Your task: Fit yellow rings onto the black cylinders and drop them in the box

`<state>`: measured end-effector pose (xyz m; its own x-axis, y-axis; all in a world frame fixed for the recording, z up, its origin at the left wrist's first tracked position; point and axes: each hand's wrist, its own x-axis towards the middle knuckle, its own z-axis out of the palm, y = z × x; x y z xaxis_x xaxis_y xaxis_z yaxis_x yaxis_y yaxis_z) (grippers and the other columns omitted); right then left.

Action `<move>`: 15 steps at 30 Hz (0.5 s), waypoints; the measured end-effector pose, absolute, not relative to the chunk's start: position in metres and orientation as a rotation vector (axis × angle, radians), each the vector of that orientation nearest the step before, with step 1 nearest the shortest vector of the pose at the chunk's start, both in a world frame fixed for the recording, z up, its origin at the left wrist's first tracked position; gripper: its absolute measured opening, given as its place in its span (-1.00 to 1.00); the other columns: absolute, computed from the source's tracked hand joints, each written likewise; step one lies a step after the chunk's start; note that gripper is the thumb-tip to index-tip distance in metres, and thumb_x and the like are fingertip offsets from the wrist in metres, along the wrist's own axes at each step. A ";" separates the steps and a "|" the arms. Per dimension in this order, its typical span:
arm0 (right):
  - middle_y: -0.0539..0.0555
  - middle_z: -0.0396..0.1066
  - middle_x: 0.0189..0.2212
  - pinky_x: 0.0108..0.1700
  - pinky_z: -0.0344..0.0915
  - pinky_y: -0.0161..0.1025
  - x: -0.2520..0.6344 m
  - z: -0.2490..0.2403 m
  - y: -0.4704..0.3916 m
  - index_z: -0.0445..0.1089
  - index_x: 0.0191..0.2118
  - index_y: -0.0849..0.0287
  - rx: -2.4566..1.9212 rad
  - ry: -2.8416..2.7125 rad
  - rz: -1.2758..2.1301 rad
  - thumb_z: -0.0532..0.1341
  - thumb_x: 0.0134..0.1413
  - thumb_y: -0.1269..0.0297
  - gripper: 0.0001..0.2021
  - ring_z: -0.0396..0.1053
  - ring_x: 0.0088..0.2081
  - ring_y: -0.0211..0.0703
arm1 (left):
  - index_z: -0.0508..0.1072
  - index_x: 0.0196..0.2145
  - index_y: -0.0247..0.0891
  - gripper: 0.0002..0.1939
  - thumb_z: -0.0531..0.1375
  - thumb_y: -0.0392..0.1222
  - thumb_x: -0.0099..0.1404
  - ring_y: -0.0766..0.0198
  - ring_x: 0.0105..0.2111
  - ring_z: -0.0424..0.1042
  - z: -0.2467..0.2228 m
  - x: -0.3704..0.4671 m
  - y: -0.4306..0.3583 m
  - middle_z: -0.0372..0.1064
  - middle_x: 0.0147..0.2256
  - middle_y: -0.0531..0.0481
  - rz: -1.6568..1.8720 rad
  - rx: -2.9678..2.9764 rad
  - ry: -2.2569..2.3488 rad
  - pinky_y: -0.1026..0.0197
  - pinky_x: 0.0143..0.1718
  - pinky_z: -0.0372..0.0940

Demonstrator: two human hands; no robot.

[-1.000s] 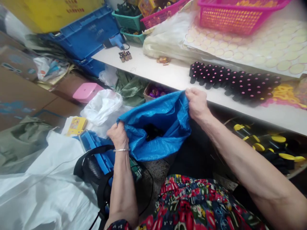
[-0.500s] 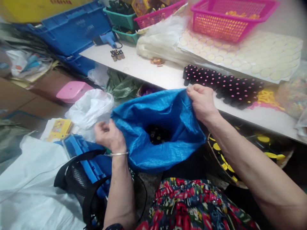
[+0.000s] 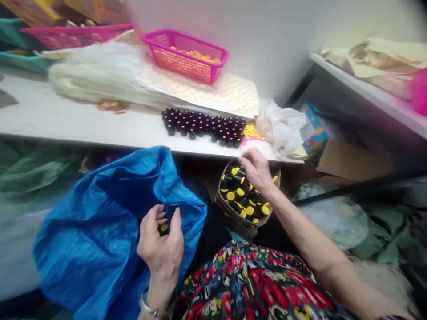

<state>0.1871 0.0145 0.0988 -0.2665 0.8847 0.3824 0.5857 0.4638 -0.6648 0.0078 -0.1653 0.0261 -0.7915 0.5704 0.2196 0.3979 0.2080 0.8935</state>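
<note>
A blue woven sack (image 3: pixel 83 240) stands with its mouth spread on the left. My left hand (image 3: pixel 162 244), wearing a bracelet, is over the sack's opening with thumb and fingers apart. Between them shows a small yellow disc, apparently lower down inside the sack. To the right, a cardboard box (image 3: pixel 218 195) holds many black cylindrical pieces with yellow ends (image 3: pixel 249 210). My right hand (image 3: pixel 256 171) is over the back right part of this box, beneath the table edge. Motion blurs its fingers, and whether they touch a piece cannot be made out.
On the white table (image 3: pixel 133 129) stand rows of black pieces with pink dots (image 3: pixel 203 124). Behind them are a sheet of round stickers (image 3: pixel 230 95) and a pink basket (image 3: pixel 187 62) with yellow bits. A white plastic bag (image 3: pixel 287 126) lies near the table's right end.
Both hands have let go of the sack's rim. My right hand has moved over to the box, my left to the sack's mouth. The view has swung right and the sack sags.
</note>
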 end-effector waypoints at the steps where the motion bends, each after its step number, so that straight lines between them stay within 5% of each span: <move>1: 0.06 0.26 -0.39 -0.17 0.16 -0.25 0.223 0.087 0.011 0.24 -0.45 0.20 -1.424 -1.873 0.365 0.08 0.05 0.24 -0.84 0.23 -0.28 -0.17 | 0.38 -0.12 -0.22 -0.63 0.21 -0.13 0.08 0.19 -0.27 0.38 0.028 0.019 -0.161 0.37 -0.19 -0.10 1.701 1.011 2.212 0.16 -0.15 0.28; 5: 0.24 0.25 -0.14 -0.01 0.11 -0.11 0.318 0.035 0.008 0.31 -0.26 0.26 -2.177 -1.476 0.418 0.09 -0.08 0.34 -0.79 0.20 -0.06 0.03 | 0.41 -0.19 -0.24 -0.74 0.11 -0.23 0.13 0.19 -0.25 0.40 0.014 0.073 -0.117 0.38 -0.21 -0.10 1.374 1.169 1.701 0.20 -0.18 0.30; 9: 0.23 0.36 -0.28 -0.18 0.23 -0.19 0.334 0.006 0.026 0.32 -0.24 0.30 -2.220 -1.286 0.710 0.17 -0.21 0.38 -0.71 0.31 -0.17 0.04 | 0.34 -0.09 -0.43 -0.54 0.10 -0.37 -0.02 -0.05 0.05 0.21 -0.019 0.093 -0.055 0.25 -0.01 -0.34 1.076 1.131 2.016 0.03 0.05 0.11; 12: 0.19 0.37 -0.40 -0.34 0.26 -0.26 0.331 0.000 0.029 0.30 -0.30 0.30 -2.154 -1.150 0.880 0.16 -0.21 0.37 -0.77 0.36 -0.29 -0.01 | 0.42 -0.31 -0.41 -0.70 0.09 -0.39 -0.08 -0.05 -0.14 0.36 -0.030 0.087 -0.025 0.40 -0.28 -0.28 0.981 1.036 1.989 0.07 -0.14 0.23; 15: 0.18 0.36 -0.36 -0.41 0.27 -0.29 0.331 -0.007 0.011 0.24 -0.23 0.29 -2.067 -1.026 0.976 0.15 -0.22 0.36 -0.69 0.37 -0.34 -0.07 | 0.39 -0.55 -0.35 -0.87 0.10 -0.40 -0.15 0.08 -0.42 0.41 -0.028 0.081 -0.015 0.32 -0.61 -0.08 0.971 1.010 1.914 0.17 -0.40 0.25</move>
<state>0.3308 0.0108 -0.0070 0.4236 0.8409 -0.3369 0.3777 -0.5020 -0.7780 0.0814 -0.0154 -0.0284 -0.4069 0.8751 -0.2619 0.3056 0.4006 0.8638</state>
